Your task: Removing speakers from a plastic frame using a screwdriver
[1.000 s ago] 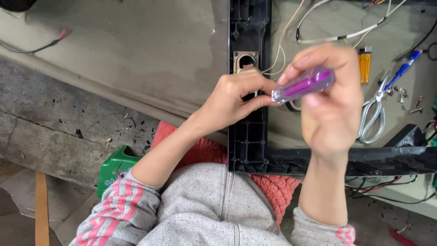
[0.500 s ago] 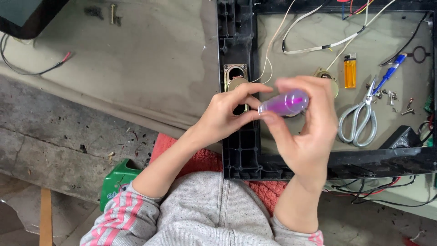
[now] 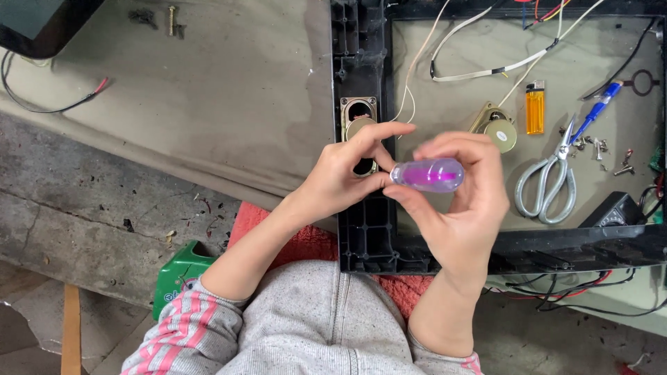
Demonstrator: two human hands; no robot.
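My right hand (image 3: 464, 201) grips the clear purple handle of a screwdriver (image 3: 427, 174), held level over a black plastic frame (image 3: 365, 229). My left hand (image 3: 351, 170) pinches the handle's left end, where the shaft is hidden by my fingers. Just beneath my left fingers, an oval speaker (image 3: 358, 118) sits mounted in the frame's left bar, with thin white wires running up from it.
Inside the frame on the worn bench lie a loose round speaker (image 3: 499, 129), an orange lighter (image 3: 534, 107), scissors (image 3: 550, 182), a blue pen (image 3: 601, 103), several small screws (image 3: 599, 147) and loose cables. A dark screen corner (image 3: 38, 24) sits top left, a green object (image 3: 179, 272) low.
Both hands and the screwdriver have shifted left along the frame, and the handle has turned from tilted to level. The view moved, showing more of the bench.
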